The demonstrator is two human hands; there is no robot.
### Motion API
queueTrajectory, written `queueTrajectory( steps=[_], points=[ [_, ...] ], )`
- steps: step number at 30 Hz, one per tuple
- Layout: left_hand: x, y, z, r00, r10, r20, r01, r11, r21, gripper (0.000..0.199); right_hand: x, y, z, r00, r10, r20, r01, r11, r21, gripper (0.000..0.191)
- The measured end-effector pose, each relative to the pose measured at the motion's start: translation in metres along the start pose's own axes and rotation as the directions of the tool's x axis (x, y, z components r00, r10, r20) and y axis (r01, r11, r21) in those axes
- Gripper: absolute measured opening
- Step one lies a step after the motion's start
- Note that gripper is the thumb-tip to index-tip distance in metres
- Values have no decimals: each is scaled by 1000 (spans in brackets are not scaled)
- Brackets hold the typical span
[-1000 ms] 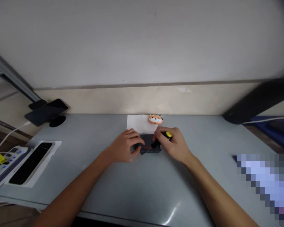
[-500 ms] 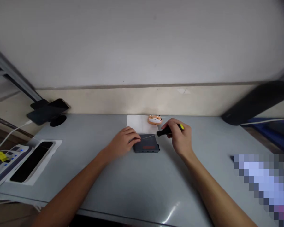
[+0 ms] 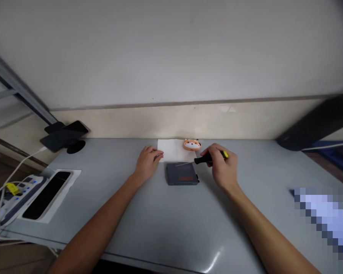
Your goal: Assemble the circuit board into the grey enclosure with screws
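Note:
A screwdriver with a black handle (image 3: 202, 158) and a yellow end is held in my right hand (image 3: 224, 165). Its thin shaft points left across the top of a flat dark grey box (image 3: 179, 174) with reddish marking and a row of small holes along its front edge. My left hand (image 3: 147, 163) is beside the left edge of a white sheet of paper (image 3: 168, 149), apart from the box. Its thumb and fingers are pinched together; whatever they hold is too small to name. An orange and white animal-faced case (image 3: 191, 144) sits on the paper.
At left, a phone (image 3: 64, 135) leans on a round-based stand. A second phone (image 3: 48, 195) lies on white paper beside a power strip (image 3: 23, 194) with cables. A dark cylinder (image 3: 317, 121) leans at the back right, and a blurred-out patch covers the right edge.
My left hand has come off the box and moved left and back to the paper's edge. The screwdriver still extends over the box. The view has shifted slightly.

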State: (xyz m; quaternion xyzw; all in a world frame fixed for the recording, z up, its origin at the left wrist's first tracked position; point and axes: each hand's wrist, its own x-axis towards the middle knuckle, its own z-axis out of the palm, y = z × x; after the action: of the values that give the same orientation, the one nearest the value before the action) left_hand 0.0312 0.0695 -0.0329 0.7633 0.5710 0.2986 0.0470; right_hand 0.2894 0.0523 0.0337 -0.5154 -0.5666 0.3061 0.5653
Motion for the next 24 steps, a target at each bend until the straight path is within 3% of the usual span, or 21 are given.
queueTrajectory(
  steps=[4, 7, 12, 15, 18, 21, 24],
  points=[
    [1, -2, -5, 999, 3, -37, -7, 994, -105, 24, 2, -3, -4, 999, -8, -34, 9, 1000, 24, 28],
    [-2, 9, -15, 998, 3, -66, -14, 986, -168, 25, 5, -4, -8, 998, -4, -59, 6, 1000, 26, 28],
    [-19, 44, -27, 974, 118, 194, -84, 981, -174, 22, 10, 1, -14, 992, -34, -118, 28, 998, -54, 27],
    [-26, 52, -28, 962, 124, 242, -74, 976, -205, 25, 12, 4, -16, 990, -44, -131, 33, 996, -86, 26],
    [-24, 47, -31, 937, 154, 314, -42, 941, -335, 28, 12, 7, -17, 991, -43, -127, 30, 995, -97, 26],
    [-17, 36, -38, 879, 242, 411, -32, 889, -457, 28, 12, 10, -17, 991, -56, -118, 43, 994, -104, 26],
    [-12, 28, -41, 855, 269, 444, 1, 854, -520, 29, 9, 11, -15, 995, -91, -45, 85, 990, -109, 28]
  ],
)
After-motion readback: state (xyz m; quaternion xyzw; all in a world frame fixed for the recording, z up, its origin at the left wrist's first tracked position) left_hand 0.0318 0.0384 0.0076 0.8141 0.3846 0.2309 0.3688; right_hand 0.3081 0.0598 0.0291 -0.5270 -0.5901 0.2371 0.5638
